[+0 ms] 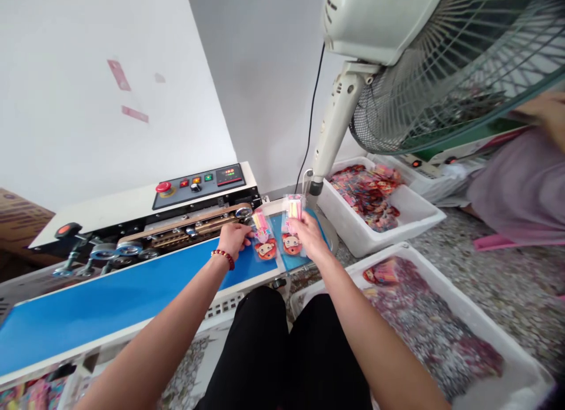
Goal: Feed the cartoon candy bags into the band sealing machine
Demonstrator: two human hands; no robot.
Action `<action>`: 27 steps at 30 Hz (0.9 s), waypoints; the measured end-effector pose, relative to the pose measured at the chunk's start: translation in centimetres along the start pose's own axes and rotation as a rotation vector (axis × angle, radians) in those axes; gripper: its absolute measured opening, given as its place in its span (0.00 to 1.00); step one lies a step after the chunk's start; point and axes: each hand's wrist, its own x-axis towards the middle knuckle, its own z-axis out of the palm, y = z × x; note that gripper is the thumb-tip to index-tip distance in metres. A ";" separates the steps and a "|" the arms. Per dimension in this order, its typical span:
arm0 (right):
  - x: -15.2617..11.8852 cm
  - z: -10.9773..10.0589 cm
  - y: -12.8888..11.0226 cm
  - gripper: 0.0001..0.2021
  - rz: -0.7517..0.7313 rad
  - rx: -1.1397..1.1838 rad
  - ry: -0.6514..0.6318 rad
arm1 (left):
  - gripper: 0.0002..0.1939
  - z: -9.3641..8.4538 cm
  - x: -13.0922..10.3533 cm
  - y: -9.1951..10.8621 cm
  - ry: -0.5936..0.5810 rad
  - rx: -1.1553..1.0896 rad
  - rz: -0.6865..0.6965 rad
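Two clear packets with pink and yellow sticks and a red-haired cartoon face lie side by side at the right end of a blue conveyor belt. My left hand (236,239), with a beaded bracelet, has its closed fingers at the left edge of the left packet (265,249). That packet's top is near the sealing machine (194,219). My right hand (305,230) pinches the upper part of the right packet (292,244), which is over a light blue surface (286,261) beside the belt (110,292).
A control panel (198,185) tops the machine. A large fan (441,75) stands at the upper right. White bins (353,226) (485,316) of packets sit right of my legs. Another person's clothed body (516,180) shows at the right edge.
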 end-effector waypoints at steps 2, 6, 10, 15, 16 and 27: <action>-0.4 0.0 0.1 0.12 0.059 0.082 -0.023 | 0.10 -1.9 -0.2 -1.1 0.028 0.079 0.014; -1.3 0.6 -0.8 0.13 0.151 0.236 -0.096 | 0.13 -4.9 -1.8 -2.6 0.295 0.336 0.247; -1.6 1.2 -1.7 0.14 0.111 0.246 -0.137 | 0.13 -3.7 -3.8 -2.2 0.311 0.443 0.507; -1.8 1.0 -1.4 0.14 0.074 0.201 -0.132 | 0.08 0.9 -4.8 -0.5 0.099 0.476 0.564; -1.8 0.9 -1.3 0.14 0.074 0.190 -0.132 | 0.08 1.4 -4.9 -0.4 0.079 0.506 0.570; -2.5 0.7 -1.6 0.20 0.118 0.225 -0.140 | 0.23 -11.0 -4.5 -6.8 0.691 0.693 0.247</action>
